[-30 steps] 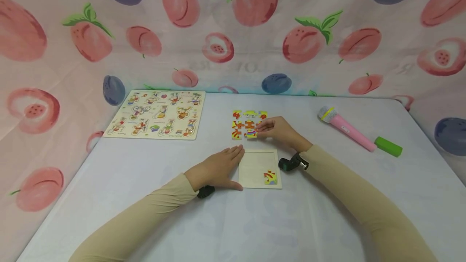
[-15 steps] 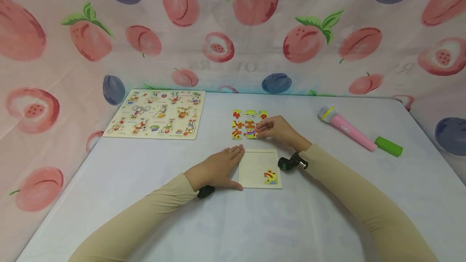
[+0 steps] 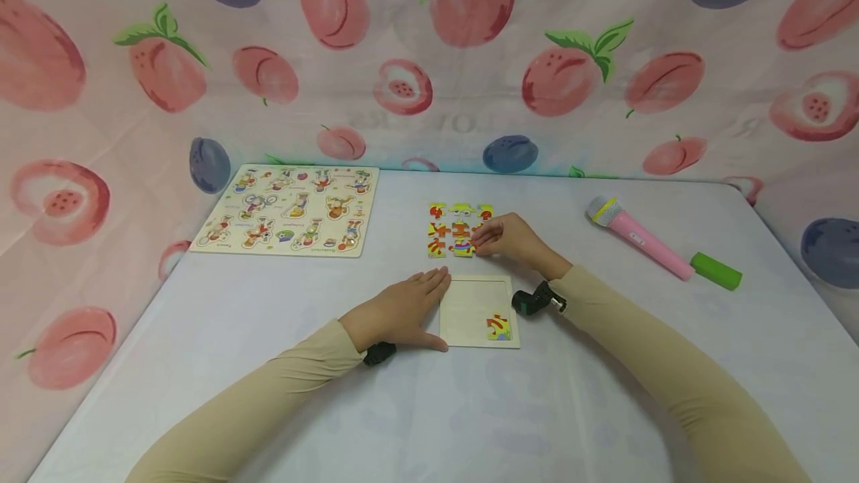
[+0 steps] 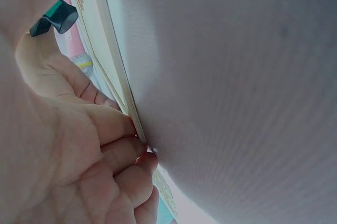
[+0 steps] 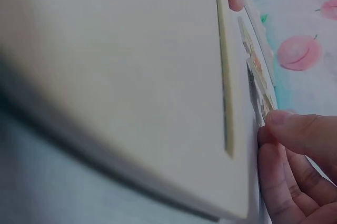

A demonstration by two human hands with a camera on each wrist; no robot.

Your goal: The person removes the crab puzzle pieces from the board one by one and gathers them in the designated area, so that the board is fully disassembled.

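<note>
In the head view, my left hand (image 3: 403, 311) rests along the left edge of a square wooden puzzle tray (image 3: 470, 308), fingers mostly straight. One yellow and red jigsaw piece (image 3: 499, 327) lies in the tray's near right corner. Beyond the tray, my right hand (image 3: 513, 238) pinches a jigsaw piece (image 3: 462, 247) with a rainbow-coloured patch. The right wrist view shows this piece (image 5: 260, 82) tilted, its end between thumb and finger. Several other jigsaw pieces (image 3: 437, 229) lie in rows on the table, and my right fingers hide some of them.
A larger picture board (image 3: 288, 211) lies at the back left of the white-covered table (image 3: 322, 423). Toward the right are a pink toy microphone (image 3: 640, 237) and a green block (image 3: 716, 270). Fruit-patterned cloth (image 3: 463, 80) hangs behind the table.
My right forearm has shifted very slightly left while the hand keeps pinching the jigsaw piece. My left hand stays still on the tray's edge.
</note>
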